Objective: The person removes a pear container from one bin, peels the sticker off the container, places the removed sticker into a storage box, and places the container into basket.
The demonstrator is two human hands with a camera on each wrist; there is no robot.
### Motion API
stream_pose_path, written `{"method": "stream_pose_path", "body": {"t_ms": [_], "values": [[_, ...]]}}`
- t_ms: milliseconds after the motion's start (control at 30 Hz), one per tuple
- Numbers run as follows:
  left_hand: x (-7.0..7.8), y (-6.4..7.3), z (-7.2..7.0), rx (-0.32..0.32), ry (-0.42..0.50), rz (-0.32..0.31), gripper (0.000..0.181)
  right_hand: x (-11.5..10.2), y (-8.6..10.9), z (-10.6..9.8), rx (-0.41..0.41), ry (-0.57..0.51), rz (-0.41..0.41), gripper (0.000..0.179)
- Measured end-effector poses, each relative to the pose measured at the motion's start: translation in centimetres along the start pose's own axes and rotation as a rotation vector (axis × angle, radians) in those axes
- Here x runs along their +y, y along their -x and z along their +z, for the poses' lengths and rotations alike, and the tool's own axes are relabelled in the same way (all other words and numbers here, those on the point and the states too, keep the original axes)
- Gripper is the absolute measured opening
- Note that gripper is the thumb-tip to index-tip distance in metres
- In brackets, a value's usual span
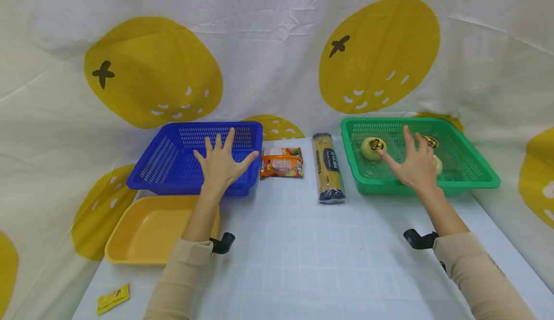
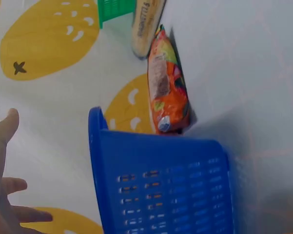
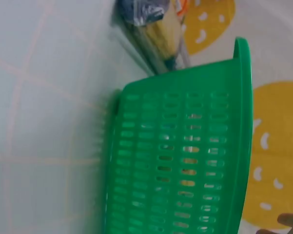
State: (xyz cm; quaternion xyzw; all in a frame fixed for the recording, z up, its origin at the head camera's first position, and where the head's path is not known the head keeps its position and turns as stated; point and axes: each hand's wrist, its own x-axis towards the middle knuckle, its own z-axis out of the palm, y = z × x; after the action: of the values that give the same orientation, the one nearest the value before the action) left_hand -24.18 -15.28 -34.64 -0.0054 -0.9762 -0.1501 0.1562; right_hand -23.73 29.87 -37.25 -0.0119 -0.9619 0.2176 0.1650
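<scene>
My left hand (image 1: 220, 166) is spread above the near side of the blue basket (image 1: 195, 188), its fingers apart and holding nothing. Over the near rim of the green basket (image 1: 424, 185) hovers my right hand (image 1: 417, 168), also with fingers spread and nothing held. Inside the green basket lie pale round items with dark printed labels, one of them a ball-like piece (image 1: 373, 147) in clear packaging; the right hand partly hides the others. Between the baskets are an orange snack packet (image 1: 282, 163) and a pack of spaghetti (image 1: 329, 168) in clear and dark wrapping.
A shallow yellow tray (image 1: 147, 228) stands in front of the blue basket, partly behind the left forearm. Near the table's left edge lies a small yellow sachet (image 1: 113, 299). A white cloth with yellow fruit prints (image 1: 277, 45) hangs behind the table.
</scene>
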Motion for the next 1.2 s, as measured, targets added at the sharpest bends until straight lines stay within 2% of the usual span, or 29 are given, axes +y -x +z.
{"method": "stream_pose_path", "body": {"t_ms": [200, 300, 367, 500, 600, 700, 900, 1067, 1200], "values": [[1.2, -0.4, 1.7, 0.171, 0.060, 0.103, 0.082, 2.4, -1.3, 0.2, -0.040, -0.131, -0.039, 0.091], [2.1, -0.7, 2.5, 0.178, 0.176, 0.140, 0.074, 3.2, -2.0, 0.2, -0.088, -0.190, -0.033, 0.090], [3.0, -0.9, 3.2, 0.141, 0.308, 0.166, 0.069, 3.7, -2.4, 0.1, -0.116, -0.240, -0.002, 0.090], [5.2, -1.3, 5.0, 0.014, 0.610, 0.224, 0.057, 4.4, -2.9, -0.4, -0.157, -0.341, 0.105, 0.091], [7.2, -1.5, 6.2, -0.083, 0.763, 0.244, 0.052, 4.6, -3.3, -0.5, -0.179, -0.397, 0.157, 0.093], [9.2, -1.5, 7.1, -0.152, 0.849, 0.245, 0.051, 4.7, -3.6, -0.4, -0.205, -0.422, 0.177, 0.095], [12.5, -1.7, 8.9, -0.248, 1.009, 0.241, 0.051, 5.2, -4.0, -0.3, -0.271, -0.421, 0.185, 0.094], [14.8, -1.7, 10.7, -0.296, 1.133, 0.192, 0.049, 5.9, -4.4, 0.0, -0.331, -0.416, 0.195, 0.094], [16.6, -1.5, 11.1, -0.339, 1.162, 0.140, 0.048, 6.1, -4.5, 0.1, -0.360, -0.414, 0.223, 0.096]]}}
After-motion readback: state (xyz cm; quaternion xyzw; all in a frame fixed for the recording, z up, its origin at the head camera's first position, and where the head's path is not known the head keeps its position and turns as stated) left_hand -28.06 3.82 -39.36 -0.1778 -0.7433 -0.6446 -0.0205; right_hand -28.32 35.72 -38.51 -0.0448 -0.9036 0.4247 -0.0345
